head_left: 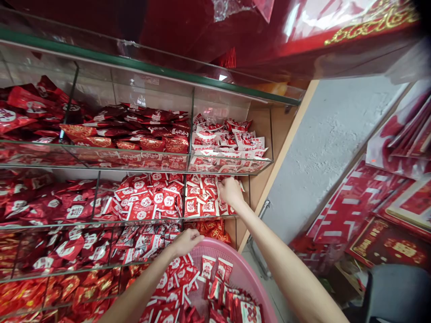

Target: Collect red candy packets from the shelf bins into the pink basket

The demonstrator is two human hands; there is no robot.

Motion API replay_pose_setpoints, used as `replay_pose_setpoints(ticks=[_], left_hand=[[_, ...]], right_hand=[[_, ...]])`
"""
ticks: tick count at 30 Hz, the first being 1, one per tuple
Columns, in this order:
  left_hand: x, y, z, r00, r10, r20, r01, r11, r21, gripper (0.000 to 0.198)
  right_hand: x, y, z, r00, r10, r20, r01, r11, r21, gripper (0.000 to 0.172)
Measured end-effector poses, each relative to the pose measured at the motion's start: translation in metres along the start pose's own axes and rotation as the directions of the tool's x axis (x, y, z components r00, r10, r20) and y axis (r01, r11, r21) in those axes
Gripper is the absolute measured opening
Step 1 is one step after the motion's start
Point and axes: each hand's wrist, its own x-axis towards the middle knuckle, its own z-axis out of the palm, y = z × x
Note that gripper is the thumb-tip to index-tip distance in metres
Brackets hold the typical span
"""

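My right hand [231, 193] reaches into a glass compartment of small red-and-white packets [206, 207]. Its fingers are curled down among them; the fingertips and whatever they hold are hidden. Lower and to the left, my left hand [187, 242] is closed at the rim of a pink plastic basket [261, 273], its fingers curled at the edge. Inside the basket lie many small packets: red ones with white round labels [182, 276] on the left, and red-and-white packets with pictures [224, 269] on the right.
Glass-fronted shelves [134, 157] hold red packets in divided compartments, with white-and-red packets [242, 141] above my right hand. A wooden side panel [283, 157] borders a grey wall [323, 134]. Red paper goods [346, 202] hang at right, above a dark chair [397, 294].
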Motion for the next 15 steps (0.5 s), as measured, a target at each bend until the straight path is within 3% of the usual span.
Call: replay_pose_setpoints(ticks=[8, 15], left_hand=[[-0.0010, 0.0002, -0.0006, 1.000, -0.012, 0.004, 0.012, 1.000, -0.011, 0.046], [-0.0022, 0.0024, -0.0012, 1.000, -0.020, 0.007, 0.020, 1.000, -0.005, 0.046]], right_hand=[[0.0081, 0.0022, 0.0059, 0.998, 0.060, 0.032, -0.066, 0.971, 0.229, 0.022], [0.0050, 0.0072, 0.0097, 0.998, 0.036, 0.058, -0.060, 0.858, 0.511, 0.028]])
